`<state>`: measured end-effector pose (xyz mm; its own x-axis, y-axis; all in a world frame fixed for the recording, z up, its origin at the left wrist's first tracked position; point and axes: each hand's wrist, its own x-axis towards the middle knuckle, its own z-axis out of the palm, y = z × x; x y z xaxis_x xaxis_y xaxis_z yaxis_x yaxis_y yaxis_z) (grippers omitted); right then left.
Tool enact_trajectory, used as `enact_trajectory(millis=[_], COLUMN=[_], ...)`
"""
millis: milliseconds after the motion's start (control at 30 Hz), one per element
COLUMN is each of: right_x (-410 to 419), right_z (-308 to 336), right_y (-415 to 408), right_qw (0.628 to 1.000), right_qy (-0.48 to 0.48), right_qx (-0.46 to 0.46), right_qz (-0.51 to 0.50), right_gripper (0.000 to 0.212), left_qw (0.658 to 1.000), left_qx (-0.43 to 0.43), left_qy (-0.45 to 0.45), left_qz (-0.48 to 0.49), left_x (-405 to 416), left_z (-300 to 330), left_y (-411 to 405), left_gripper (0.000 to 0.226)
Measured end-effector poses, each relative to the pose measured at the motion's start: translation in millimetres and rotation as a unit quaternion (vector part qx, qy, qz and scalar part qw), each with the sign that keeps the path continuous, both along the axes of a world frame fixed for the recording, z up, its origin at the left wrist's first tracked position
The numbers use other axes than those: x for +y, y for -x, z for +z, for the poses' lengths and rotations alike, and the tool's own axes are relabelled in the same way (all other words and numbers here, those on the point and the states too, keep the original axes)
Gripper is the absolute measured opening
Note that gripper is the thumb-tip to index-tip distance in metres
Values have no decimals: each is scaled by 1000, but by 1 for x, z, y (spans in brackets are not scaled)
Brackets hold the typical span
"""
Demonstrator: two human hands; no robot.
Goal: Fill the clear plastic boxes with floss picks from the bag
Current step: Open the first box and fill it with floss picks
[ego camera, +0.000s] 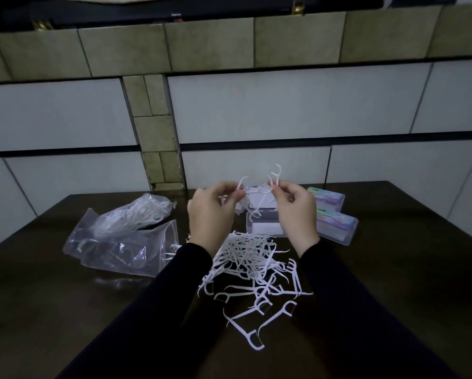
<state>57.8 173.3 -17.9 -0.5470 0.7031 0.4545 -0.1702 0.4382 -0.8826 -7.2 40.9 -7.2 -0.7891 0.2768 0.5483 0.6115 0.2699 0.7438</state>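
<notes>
A loose heap of white floss picks (252,265) lies on the dark table in front of me. My left hand (211,212) and my right hand (295,209) are raised above it, each pinching a few floss picks (274,177) between fingertips. Behind and below the hands sits an open clear plastic box (262,222) with a white insert. Left of the heap lies the clear plastic bag (122,236), still holding several picks at its far end.
Two closed clear boxes with coloured labels (336,222) lie at the right, behind my right hand. The dark table (393,269) ends at a tiled wall (256,110) at the back. Black sleeves cover both forearms.
</notes>
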Motion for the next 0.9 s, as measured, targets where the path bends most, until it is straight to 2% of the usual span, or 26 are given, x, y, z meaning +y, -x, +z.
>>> enact_trajectory(millis=[133, 233, 333, 433, 600, 733, 900], right_x=[10, 21, 29, 38, 45, 46, 48], right_z=[-9, -15, -18, -19, -20, -19, -19], right_y=[15, 22, 22, 22, 19, 14, 9], right_qw=[997, 995, 994, 984, 959, 944, 930], right_qy=[78, 89, 26, -52, -98, -142, -190], right_qx=[-13, -46, -108, -171, -264, -295, -316], right_qz=[12, 14, 2, -20, -35, -34, -20], right_gripper=[12, 18, 15, 22, 26, 29, 16], left_qw=[999, 997, 995, 994, 992, 989, 979], left_qx=[-47, -77, -84, -79, -75, -40, 31], left_qy=[-22, -3, 30, 58, 94, 140, 199], left_qz=[-14, -27, -33, -43, -38, -23, 0], left_x=[24, 38, 49, 56, 59, 57, 54], left_z=[-1, -8, -15, -17, -24, -28, -31], left_y=[11, 20, 25, 26, 32, 34, 35], left_gripper=[6, 6, 3, 4, 4, 8, 20])
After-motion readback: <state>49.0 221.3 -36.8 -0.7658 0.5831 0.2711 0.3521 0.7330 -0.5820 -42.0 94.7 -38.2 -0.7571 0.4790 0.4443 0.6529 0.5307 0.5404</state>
